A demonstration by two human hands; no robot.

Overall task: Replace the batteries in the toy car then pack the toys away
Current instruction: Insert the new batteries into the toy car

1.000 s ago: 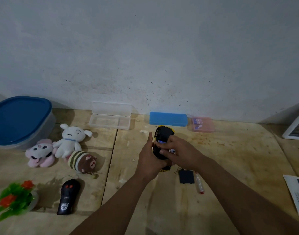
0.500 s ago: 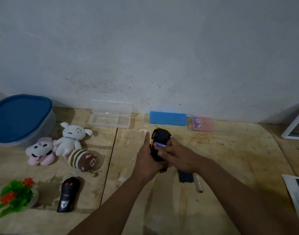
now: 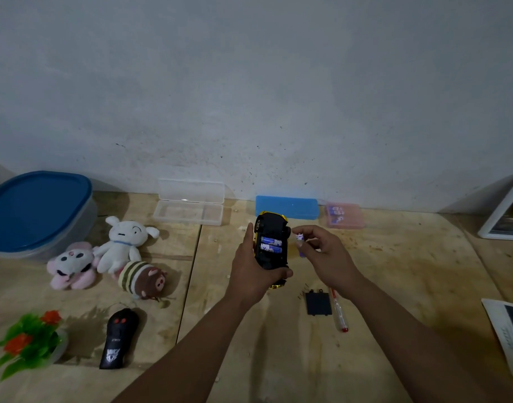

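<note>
**Car upside down in your left hand, a battery in your right**

Your left hand (image 3: 251, 271) has a closed grip around the car (image 3: 271, 248), which is held belly-up above the middle of the tabletop (image 3: 394, 271). Its open bay shows two batteries (image 3: 271, 245) lying side by side. Your right hand (image 3: 325, 254), just right of the car, pinches a third battery (image 3: 299, 241) between thumb and fingertips, clear of the bay. The black cover (image 3: 318, 303) lies flat on the tabletop near your right wrist, with a pen (image 3: 338, 311) just beside it on the right. Far right sits a pink case (image 3: 346, 215), holding more batteries. On the left are three plush toys (image 3: 121, 248), the remote (image 3: 118, 338) and a blue-lidded tub (image 3: 37, 210).
</note>
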